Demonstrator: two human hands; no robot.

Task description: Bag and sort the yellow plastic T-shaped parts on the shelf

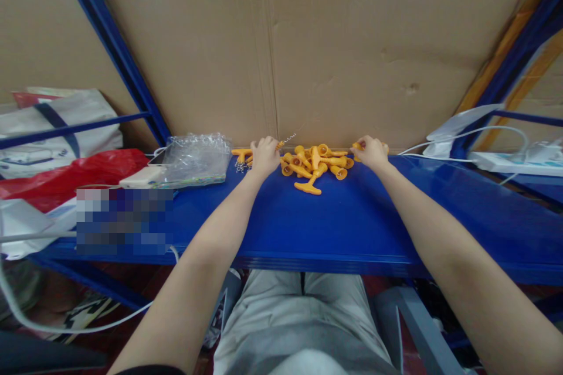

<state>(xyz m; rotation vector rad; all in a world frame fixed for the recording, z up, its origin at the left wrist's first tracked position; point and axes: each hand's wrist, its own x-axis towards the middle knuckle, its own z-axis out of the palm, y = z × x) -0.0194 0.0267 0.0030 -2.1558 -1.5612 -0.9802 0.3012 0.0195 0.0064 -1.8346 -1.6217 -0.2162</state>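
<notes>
My left hand (265, 156) is closed round a yellow corkscrew (280, 145), whose silver spiral points up and to the right. To the right, my right hand (372, 151) pinches a yellow plastic piece (357, 146), mostly covered by the fingers. Between the hands lies a pile of yellow T-handled pieces with flared, bell-like ends (314, 161). One T-shaped handle (308, 188) sticks out at the front of the pile. Beyond my left hand are more yellow handles (241, 155), with silver metal spirals (241, 167) beside them, partly hidden by the hand.
All this rests on a blue shelf (325, 222) before a cardboard wall (325, 47). Clear plastic packaging (196, 161) and a red bag (88, 173) are at left. A white power strip (514, 162) with cables lies right. Blue posts (114, 41) flank the shelf.
</notes>
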